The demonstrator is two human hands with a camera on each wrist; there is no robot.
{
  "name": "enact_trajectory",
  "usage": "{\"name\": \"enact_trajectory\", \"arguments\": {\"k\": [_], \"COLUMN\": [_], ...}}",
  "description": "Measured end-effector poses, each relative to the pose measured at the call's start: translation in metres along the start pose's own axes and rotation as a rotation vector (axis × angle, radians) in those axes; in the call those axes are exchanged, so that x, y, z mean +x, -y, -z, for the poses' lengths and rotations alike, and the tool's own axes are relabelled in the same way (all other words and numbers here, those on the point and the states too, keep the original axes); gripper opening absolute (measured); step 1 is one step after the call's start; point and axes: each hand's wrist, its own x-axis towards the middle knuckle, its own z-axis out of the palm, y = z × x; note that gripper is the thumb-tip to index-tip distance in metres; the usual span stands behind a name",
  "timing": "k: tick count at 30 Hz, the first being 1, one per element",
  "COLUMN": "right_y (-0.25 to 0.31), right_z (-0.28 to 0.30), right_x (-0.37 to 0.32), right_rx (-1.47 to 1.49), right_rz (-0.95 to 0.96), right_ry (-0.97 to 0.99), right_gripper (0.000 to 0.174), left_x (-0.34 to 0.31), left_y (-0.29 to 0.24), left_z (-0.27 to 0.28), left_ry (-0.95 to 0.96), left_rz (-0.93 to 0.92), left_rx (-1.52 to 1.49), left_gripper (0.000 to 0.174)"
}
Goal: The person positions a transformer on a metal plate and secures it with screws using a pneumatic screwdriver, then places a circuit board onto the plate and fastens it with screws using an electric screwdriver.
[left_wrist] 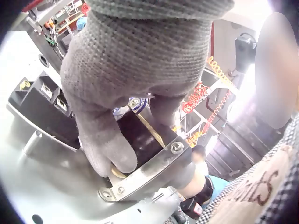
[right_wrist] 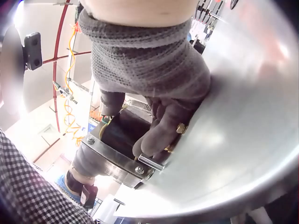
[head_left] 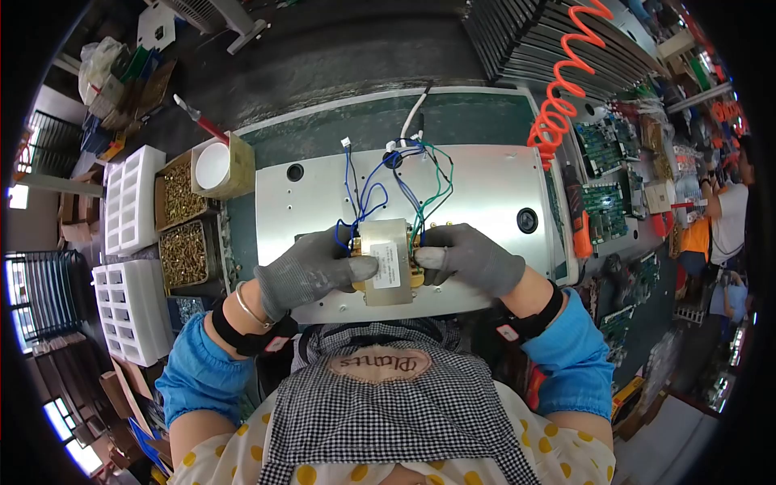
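A metal-cased transformer [head_left: 386, 263] with a white label and blue and green wires sits over a silver metal panel [head_left: 477, 186]. The gloved left hand [head_left: 311, 267] grips its left side, thumb on the case. On the opposite side the gloved right hand [head_left: 469, 260] holds it, thumb near the label. In the left wrist view, fingers of the left hand [left_wrist: 126, 88] curl around the dark winding beside the metal bracket [left_wrist: 149, 172]. The right wrist view has the right hand [right_wrist: 154, 93] on the other end, close to a metal post [right_wrist: 151, 163] on the panel.
Bins of brass parts [head_left: 184, 255], a white round container [head_left: 213, 166] and white foam trays [head_left: 133, 311] stand at the left. An orange coiled hose [head_left: 558, 105], an orange-and-black tool [head_left: 580, 230] and green circuit boards [head_left: 602, 214] are at the right.
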Motion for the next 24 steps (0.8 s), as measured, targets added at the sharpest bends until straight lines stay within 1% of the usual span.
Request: {"name": "enact_trajectory", "arguments": {"k": [4, 7, 12, 15, 18, 21, 24], "right_y": [-0.003, -0.005, 0.002, 0.01, 0.01, 0.005, 0.001], "right_z": [-0.001, -0.002, -0.005, -0.008, -0.006, -0.004, 0.0], "right_x": [-0.001, -0.001, -0.007, -0.008, -0.007, -0.007, -0.007], "right_rx": [0.045, 0.057, 0.053, 0.047, 0.051, 0.031, 0.006], "right_rz": [0.016, 0.033, 0.028, -0.005, -0.028, -0.02, -0.02], "right_ry": [0.001, -0.004, -0.015, -0.016, -0.019, -0.006, -0.012], "right_gripper": [0.057, 0.058, 0.058, 0.059, 0.06, 0.061, 0.062], "left_x": [0.004, -0.001, -0.001, -0.001, -0.008, -0.017, -0.032], "left_y": [0.005, -0.001, -0.01, -0.019, -0.033, -0.026, -0.016], "left_z": [0.003, 0.005, 0.009, 0.007, 0.009, 0.019, 0.034], "left_ry": [0.021, 0.022, 0.017, 0.002, 0.044, -0.048, -0.273], "left_rz": [-0.025, -0.048, -0.014, 0.116, 0.171, 0.034, -0.096], "left_rx": [0.008, 0.095, 0.356, 0.451, 0.515, 0.562, 0.498], "left_gripper": [0.068, 0.065, 0.063, 0.065, 0.068, 0.067, 0.065]}}
